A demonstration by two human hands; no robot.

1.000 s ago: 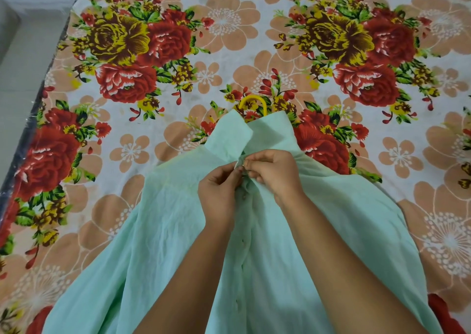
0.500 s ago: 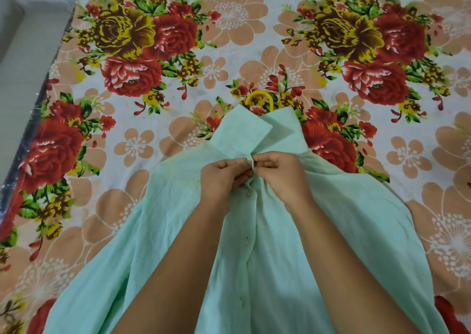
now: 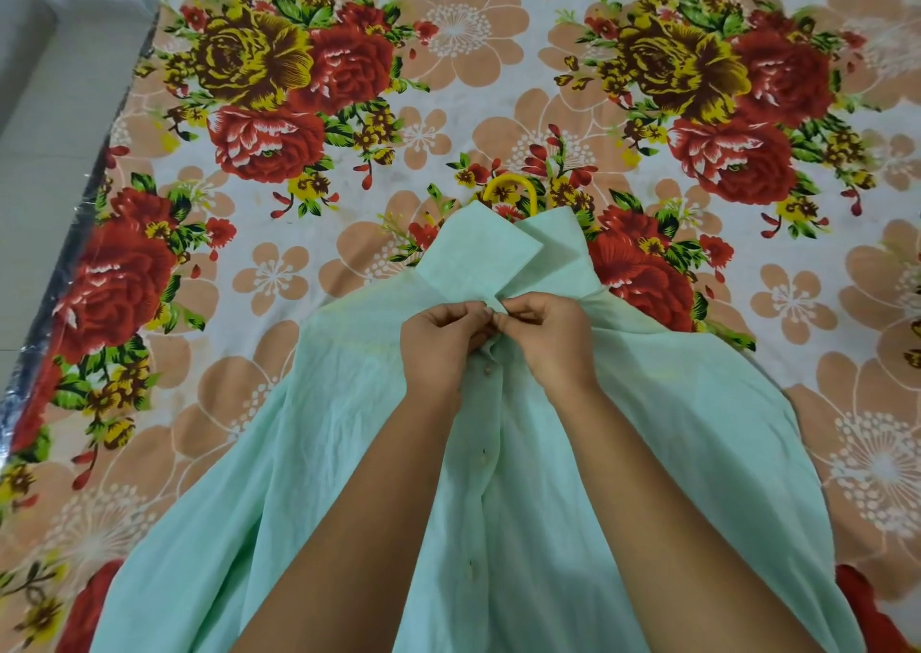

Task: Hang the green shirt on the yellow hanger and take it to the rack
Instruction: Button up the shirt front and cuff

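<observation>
Pale green shirt (image 3: 319, 453) spread front-up, collar raised, yellow hanger (image 3: 513, 189) hook poking above collar

No readable text, label, brand, number or sign is showing anywhere: none is appearing on the green shirt (image 3: 319, 443), the yellow hanger (image 3: 513, 185) or the floral bedsheet (image 3: 448, 104)

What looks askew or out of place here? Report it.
The collar of the green shirt sits lopsided: one flap overlaps the other just below the yellow hanger. The left hand and right hand pinch the placket beneath it. Nothing else stands out.
</observation>
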